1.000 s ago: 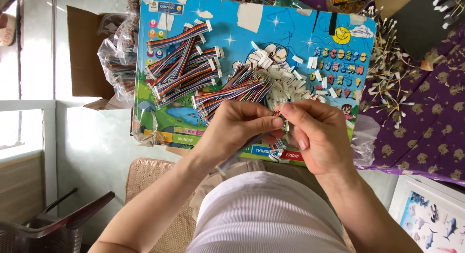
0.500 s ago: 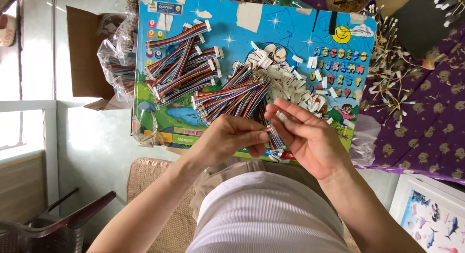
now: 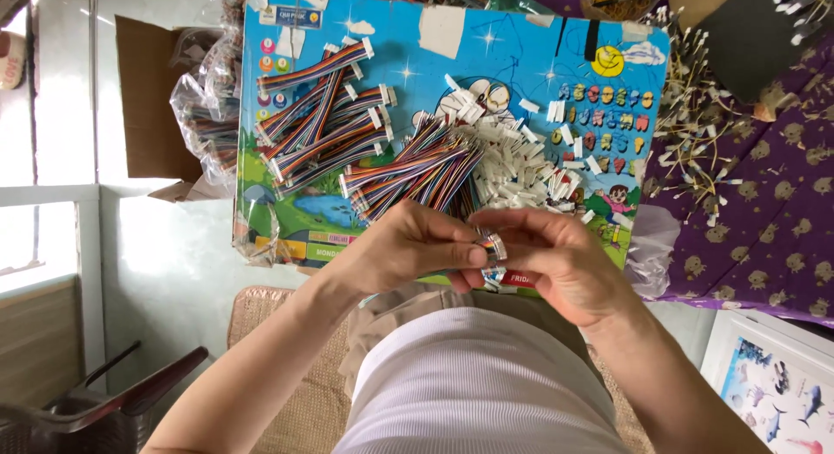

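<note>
My left hand [image 3: 415, 250] and my right hand [image 3: 549, 261] meet over the near edge of a bright blue picture board [image 3: 287, 198]. Together they pinch a short multicoloured ribbon cable [image 3: 493, 247] with a white connector at its end; most of the cable is hidden by the fingers. Just beyond my hands lies a loose bundle of ribbon cables [image 3: 417, 172]. To its right sits a heap of small white plastic connectors [image 3: 526, 176]. A second stack of cables with white ends [image 3: 326, 115] lies at the board's far left.
A clear plastic bag of more cables [image 3: 204, 115] and a brown cardboard box [image 3: 148, 98] sit left of the board. A purple patterned cloth [image 3: 764, 193] with scattered wire pieces lies to the right. A dark chair arm [image 3: 130, 393] is at lower left.
My hands have drawn back together over the board's near edge, fingers closing round the cable end. Half a second ago the right palm was turned more open.
</note>
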